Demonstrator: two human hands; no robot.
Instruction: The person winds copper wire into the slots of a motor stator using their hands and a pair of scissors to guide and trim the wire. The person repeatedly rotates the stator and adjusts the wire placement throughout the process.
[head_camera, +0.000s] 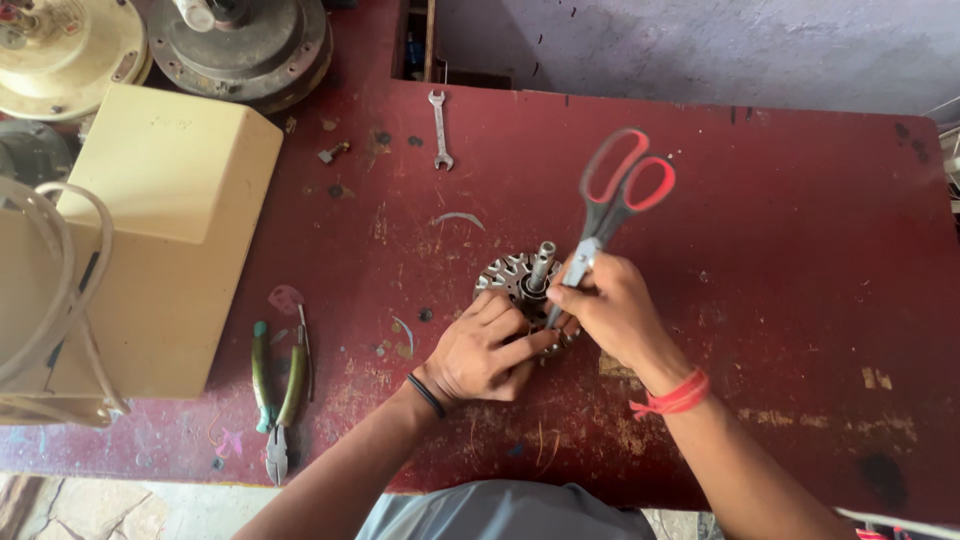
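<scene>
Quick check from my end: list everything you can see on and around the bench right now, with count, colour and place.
Stator core: one, grey metal with a centre shaft, bench middle, under both hands.
Scissors: one pair, red and grey handles up, blades down into the stator core.
Spanner: one, silver, bench top centre.
Pliers: one pair, green handles, bench front left.
Small bolt: one, grey, left of the spanner.
Cream box: one, bench left, with pale tubing looped at its side.
Motor housings: two, one dark, one cream, top left.
Bench: one, worn dark red.
Left hand: steadies the stator core, black wristband.
Right hand: holds the scissors by the blades, red wrist thread.
</scene>
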